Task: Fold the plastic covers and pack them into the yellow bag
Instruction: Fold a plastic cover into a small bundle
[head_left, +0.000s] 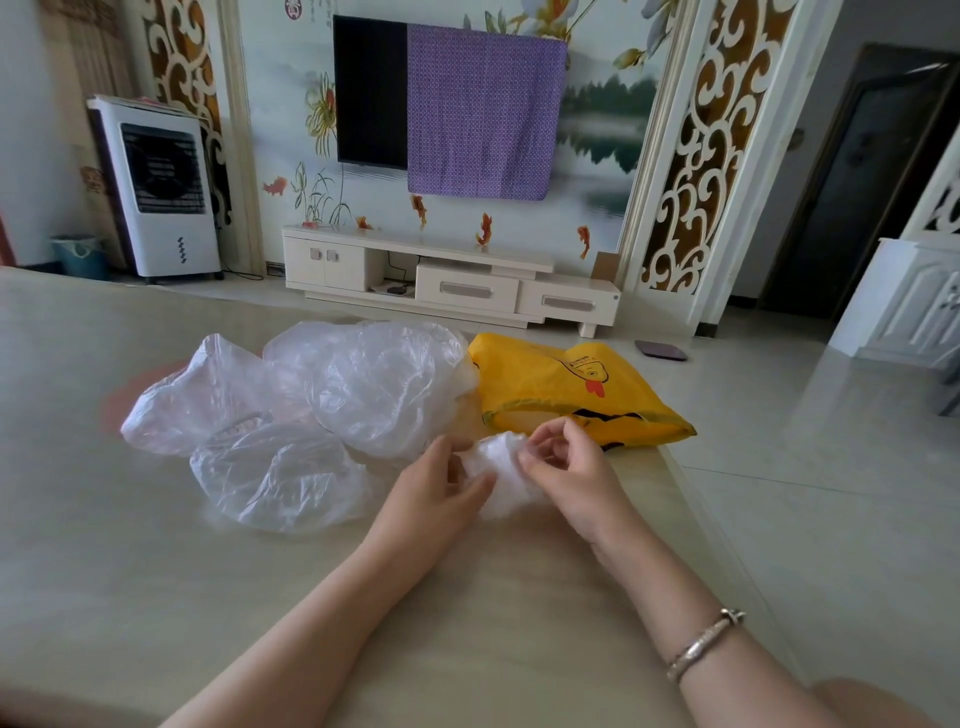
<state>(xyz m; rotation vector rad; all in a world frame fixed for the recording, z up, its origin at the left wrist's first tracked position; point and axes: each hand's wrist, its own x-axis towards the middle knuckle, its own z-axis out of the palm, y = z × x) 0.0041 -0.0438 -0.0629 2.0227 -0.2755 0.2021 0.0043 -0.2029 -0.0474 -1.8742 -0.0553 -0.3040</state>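
**Two hands squeeze a little plastic cover by the yellow bag**

Head view: A person sits at a big pale table (156, 545). Both hands hold one small scrunched plastic cover (498, 475) between them, just above the table. The left hand (441, 488) grips its left side, with the fingers curled onto the plastic. The right hand (563, 462) pinches its right side, with the fingers bent in and the tips close together on the plastic. A silver bracelet (704, 642) sits on the right wrist.

The yellow bag (561, 392) lies flat on the table just behind the hands, near the table's right edge. It has a chicken picture on it.

A loose pile of clear plastic covers (311, 410) lies to the left of the bag, puffy and not folded. The nearest one sits just beside the left hand.
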